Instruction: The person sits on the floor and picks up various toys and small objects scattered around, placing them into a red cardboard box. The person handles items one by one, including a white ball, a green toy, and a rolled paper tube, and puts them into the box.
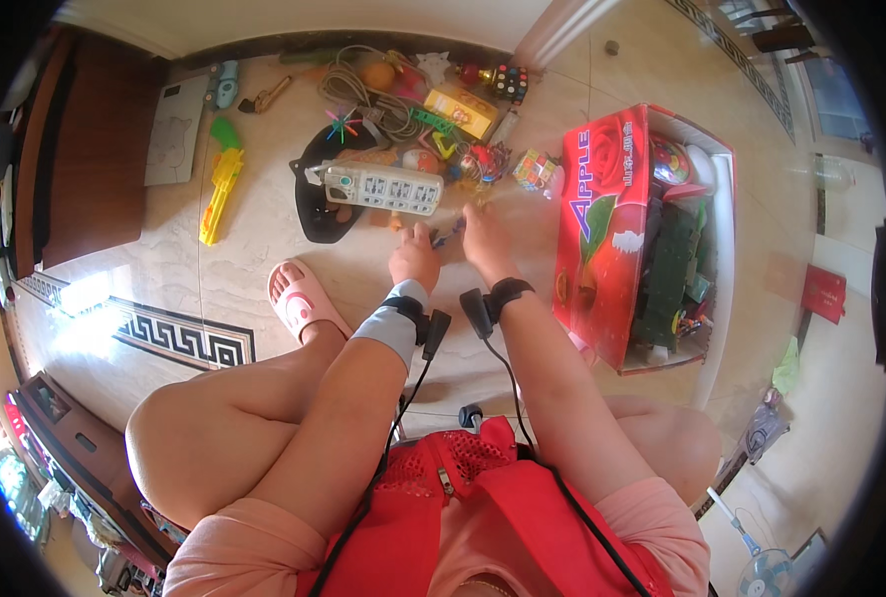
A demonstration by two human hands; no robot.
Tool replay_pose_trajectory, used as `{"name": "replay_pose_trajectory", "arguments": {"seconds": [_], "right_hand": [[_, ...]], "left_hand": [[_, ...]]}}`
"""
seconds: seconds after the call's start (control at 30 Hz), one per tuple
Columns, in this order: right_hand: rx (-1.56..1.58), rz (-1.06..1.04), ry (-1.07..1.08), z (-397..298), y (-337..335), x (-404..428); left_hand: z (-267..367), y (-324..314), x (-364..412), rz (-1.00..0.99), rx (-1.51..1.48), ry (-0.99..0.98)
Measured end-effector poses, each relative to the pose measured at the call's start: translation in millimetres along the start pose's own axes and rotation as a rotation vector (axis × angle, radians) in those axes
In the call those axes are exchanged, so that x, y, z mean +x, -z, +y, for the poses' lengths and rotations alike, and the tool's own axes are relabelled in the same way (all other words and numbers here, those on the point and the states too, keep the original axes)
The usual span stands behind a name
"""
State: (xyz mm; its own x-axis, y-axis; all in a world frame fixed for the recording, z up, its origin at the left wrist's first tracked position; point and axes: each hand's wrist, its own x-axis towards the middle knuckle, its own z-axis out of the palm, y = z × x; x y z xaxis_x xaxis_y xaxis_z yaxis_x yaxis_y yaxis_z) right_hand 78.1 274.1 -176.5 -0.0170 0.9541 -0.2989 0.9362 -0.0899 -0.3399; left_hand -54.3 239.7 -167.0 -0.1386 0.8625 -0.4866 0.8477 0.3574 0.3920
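Between both hands, low over the tiled floor, is a small blue object (450, 233), too small to name. My left hand (416, 257) has its curled fingers at the lower left end of it. My right hand (485, 240) is at its upper right side, fingers bent; whether either hand grips it is unclear. A white power strip (385, 188) lies just beyond my left hand, partly over a black tray-like piece (320, 216). Past my right hand lie a Rubik's-type cube (537, 170) and a tangle of small colourful toys (485, 161).
A red apple carton (600, 246) holding toys stands at the right. Farther off lie a coiled grey cable (346, 86), a yellow box (460, 112) and a dotted cube (509, 83). A yellow and green toy gun (223, 183) lies at the left, near a flat grey board (173, 134).
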Motion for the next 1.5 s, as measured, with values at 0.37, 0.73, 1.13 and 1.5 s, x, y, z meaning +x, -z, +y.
{"name": "replay_pose_trajectory", "arguments": {"seconds": [0.37,0.73,1.13,1.5], "right_hand": [[0.037,0.023,0.061,4.5,-3.3,-4.9],[0.184,0.058,-0.025,9.0,-11.0,-10.7],[0.204,0.134,0.002,9.6,-14.3,-17.0],[0.174,0.089,-0.078,3.0,-7.2,-18.9]], "left_hand": [[-15.2,6.3,-10.3,0.067,-0.144,-0.057],[-30.4,1.2,-17.4,0.16,-0.241,-0.111],[-34.3,-7.2,-32.5,0.071,-0.048,-0.323],[-20.8,-3.1,-19.8,0.17,-0.205,-0.24]]}}
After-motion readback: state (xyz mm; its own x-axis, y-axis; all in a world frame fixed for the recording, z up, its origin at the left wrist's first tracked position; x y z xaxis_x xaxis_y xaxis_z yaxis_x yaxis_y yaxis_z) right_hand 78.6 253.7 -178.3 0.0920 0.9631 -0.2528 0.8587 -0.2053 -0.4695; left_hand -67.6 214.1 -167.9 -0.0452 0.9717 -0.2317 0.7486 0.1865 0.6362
